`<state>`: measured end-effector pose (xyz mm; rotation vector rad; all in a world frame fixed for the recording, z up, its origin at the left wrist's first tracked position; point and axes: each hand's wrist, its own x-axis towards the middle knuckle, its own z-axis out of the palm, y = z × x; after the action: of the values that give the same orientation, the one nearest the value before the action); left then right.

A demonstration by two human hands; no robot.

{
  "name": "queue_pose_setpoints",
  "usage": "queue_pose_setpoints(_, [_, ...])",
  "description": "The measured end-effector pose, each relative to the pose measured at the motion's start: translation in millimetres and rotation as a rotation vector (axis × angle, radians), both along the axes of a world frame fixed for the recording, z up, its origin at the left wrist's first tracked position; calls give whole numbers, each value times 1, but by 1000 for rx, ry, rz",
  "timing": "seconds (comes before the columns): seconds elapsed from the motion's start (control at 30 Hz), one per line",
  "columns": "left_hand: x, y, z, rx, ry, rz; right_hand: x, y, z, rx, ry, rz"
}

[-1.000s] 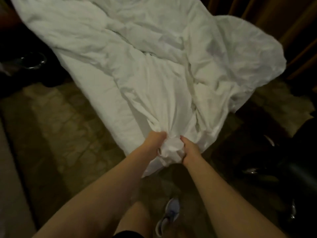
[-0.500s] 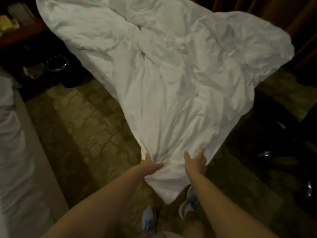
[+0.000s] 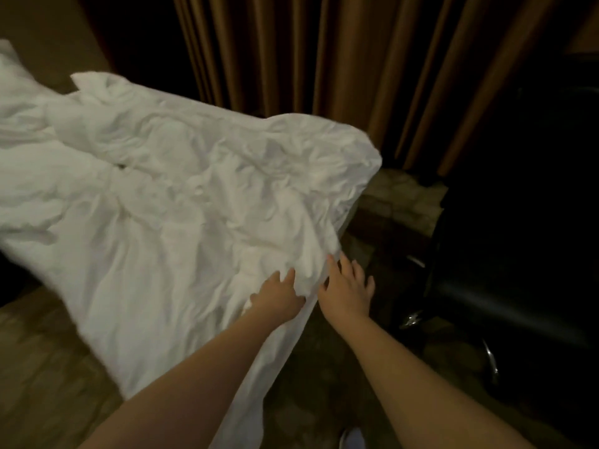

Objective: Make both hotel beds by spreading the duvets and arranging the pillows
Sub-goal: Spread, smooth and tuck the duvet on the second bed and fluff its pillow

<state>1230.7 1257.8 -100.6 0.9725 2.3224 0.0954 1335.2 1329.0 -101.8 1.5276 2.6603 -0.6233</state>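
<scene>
A crumpled white duvet (image 3: 181,202) stretches from the upper left to the centre, and its near edge hangs down toward the floor under my left forearm. My left hand (image 3: 278,296) lies on that near edge with its fingers sunk into the fabric, gripping a fold. Just to its right, my right hand (image 3: 346,288) has its fingers spread and straight at the duvet's edge and holds nothing. The bed itself is hidden under the duvet, and no pillow is clearly visible.
Brown curtains (image 3: 324,76) hang behind the duvet. A dark chair (image 3: 505,286) with chrome legs stands close on the right. Patterned carpet (image 3: 42,367) shows at lower left and between duvet and chair. A shoe tip (image 3: 348,439) is at the bottom edge.
The duvet has swung up and to the left and spread wider. My right hand has let go of the bunched corner and opened. My view has turned toward the curtains.
</scene>
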Motion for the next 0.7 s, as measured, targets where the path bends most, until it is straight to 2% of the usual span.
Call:
queue_pose_setpoints(0.27, [8, 193, 56, 137, 182, -60, 0, 194, 52, 161, 22, 29])
queue_pose_setpoints(0.43, [-40, 308, 55, 169, 277, -60, -42, 311, 53, 185, 6, 36])
queue_pose_setpoints(0.7, [-136, 535, 55, 142, 305, -132, -152, 527, 59, 162, 1, 14])
